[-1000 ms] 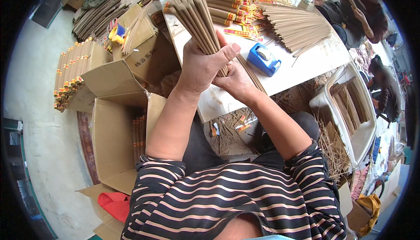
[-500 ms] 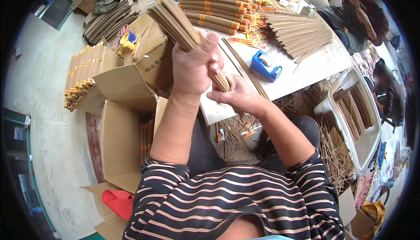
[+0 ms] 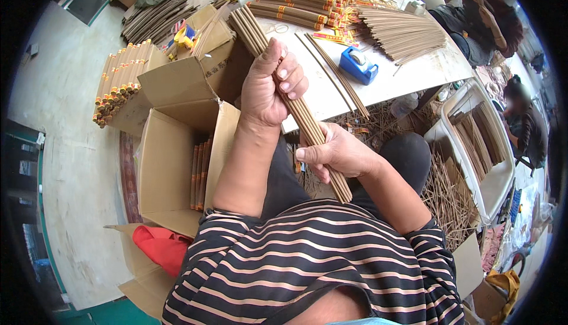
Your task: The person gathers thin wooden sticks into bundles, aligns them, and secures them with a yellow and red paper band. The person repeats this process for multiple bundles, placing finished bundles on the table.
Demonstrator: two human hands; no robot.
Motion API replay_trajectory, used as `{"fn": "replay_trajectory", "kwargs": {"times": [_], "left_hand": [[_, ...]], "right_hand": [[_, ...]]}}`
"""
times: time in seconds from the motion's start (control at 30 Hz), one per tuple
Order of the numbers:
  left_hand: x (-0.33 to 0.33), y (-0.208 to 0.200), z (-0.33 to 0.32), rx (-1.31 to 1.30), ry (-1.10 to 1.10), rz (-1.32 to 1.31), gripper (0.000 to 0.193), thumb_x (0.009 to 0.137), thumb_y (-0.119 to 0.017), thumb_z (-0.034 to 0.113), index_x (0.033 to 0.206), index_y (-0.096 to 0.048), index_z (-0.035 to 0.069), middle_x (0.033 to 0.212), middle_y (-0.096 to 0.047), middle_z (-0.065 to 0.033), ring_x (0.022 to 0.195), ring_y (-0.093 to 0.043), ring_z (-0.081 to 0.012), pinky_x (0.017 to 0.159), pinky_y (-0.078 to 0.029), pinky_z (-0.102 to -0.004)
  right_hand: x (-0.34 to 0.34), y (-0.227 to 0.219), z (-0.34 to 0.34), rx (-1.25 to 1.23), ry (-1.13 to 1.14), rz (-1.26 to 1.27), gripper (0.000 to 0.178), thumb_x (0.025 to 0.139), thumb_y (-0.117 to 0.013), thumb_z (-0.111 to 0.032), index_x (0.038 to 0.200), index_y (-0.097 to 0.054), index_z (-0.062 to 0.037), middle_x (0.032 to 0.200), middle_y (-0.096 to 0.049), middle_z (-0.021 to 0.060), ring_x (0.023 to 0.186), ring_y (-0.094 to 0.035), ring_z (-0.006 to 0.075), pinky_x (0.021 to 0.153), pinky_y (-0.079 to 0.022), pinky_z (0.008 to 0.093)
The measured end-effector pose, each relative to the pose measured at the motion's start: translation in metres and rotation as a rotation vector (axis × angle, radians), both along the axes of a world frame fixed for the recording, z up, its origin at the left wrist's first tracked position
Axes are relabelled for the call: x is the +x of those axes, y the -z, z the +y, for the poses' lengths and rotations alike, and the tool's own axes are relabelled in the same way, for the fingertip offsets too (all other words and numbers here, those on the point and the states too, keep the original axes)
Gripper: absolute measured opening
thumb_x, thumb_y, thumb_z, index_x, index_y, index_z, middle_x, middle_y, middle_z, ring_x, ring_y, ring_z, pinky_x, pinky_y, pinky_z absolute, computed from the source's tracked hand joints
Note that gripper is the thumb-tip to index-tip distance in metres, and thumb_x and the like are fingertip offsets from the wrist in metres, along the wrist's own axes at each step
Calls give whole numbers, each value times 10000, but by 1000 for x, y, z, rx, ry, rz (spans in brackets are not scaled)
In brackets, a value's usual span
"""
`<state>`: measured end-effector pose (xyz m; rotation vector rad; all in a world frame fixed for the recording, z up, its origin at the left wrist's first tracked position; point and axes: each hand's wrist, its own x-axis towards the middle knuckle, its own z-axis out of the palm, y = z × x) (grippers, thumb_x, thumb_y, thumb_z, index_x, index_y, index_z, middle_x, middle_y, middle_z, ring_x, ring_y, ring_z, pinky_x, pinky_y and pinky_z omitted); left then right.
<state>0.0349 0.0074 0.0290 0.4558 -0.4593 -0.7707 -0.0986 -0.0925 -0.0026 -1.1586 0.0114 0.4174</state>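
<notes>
A bundle of long brown incense sticks slants across the space before my chest, its upper end over the white table and its lower end near my shirt. My left hand is wrapped round the bundle above its middle. Lower down, my right hand grips the same bundle with the thumb laid across it. Just beyond my hands, a few loose sticks lie on the table beside a blue tape dispenser.
Banded bundles and a fanned pile of sticks cover the far table. An open carton stands at my left, with stacked bundles beyond it. A white tub holds sticks at the right. Another person sits at the far right.
The bundle has come down and closer to my body, its lower end now reaching further past my right hand. My right hand has moved down and slightly right.
</notes>
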Motion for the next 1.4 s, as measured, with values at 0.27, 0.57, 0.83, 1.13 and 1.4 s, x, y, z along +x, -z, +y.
{"fn": "replay_trajectory", "kwargs": {"times": [0.27, 0.57, 0.83, 1.13, 1.4], "left_hand": [[-35, 11, 12, 220, -268, 41, 261, 873, -596, 270, 700, -512, 94, 553, -470, 13, 432, -420, -72, 382, -328, -220], [-61, 3, 7, 396, -511, 12, 306, 820, -665, 258, 634, -465, 121, 519, -420, 30, 406, -393, -71, 387, -343, -221], [-60, 6, 22, 79, -138, 22, 275, 866, -603, 284, 689, -482, 113, 547, -446, 23, 417, -400, -71, 377, -343, -216], [-59, 15, 24, 85, -160, 44, 274, 868, -605, 254, 662, -483, 119, 518, -439, 33, 398, -407, -62, 366, -346, -209], [-77, 13, 17, 378, -445, 12, 223, 874, -595, 245, 724, -501, 109, 543, -467, 27, 427, -437, -66, 381, -353, -220]], "right_hand": [[-19, 3, 18, -416, 167, -105, 207, 845, -623, -183, 821, -499, -19, 542, -474, -3, 414, -455, 79, 374, -370, 229], [-31, 14, 28, -747, 295, -220, 253, 842, -621, -231, 886, -520, -3, 626, -548, 39, 490, -519, 119, 435, -414, 253], [-48, 2, 24, -164, 32, -23, 231, 834, -633, -199, 826, -500, -11, 541, -504, 20, 412, -481, 107, 378, -375, 248], [-50, -2, 28, -308, 74, -27, 210, 832, -629, -179, 816, -494, -19, 520, -501, 23, 388, -474, 100, 355, -371, 236], [-44, 12, 36, -651, 301, -232, 203, 847, -617, -171, 816, -485, -21, 504, -484, 13, 375, -458, 85, 334, -355, 221]]}}
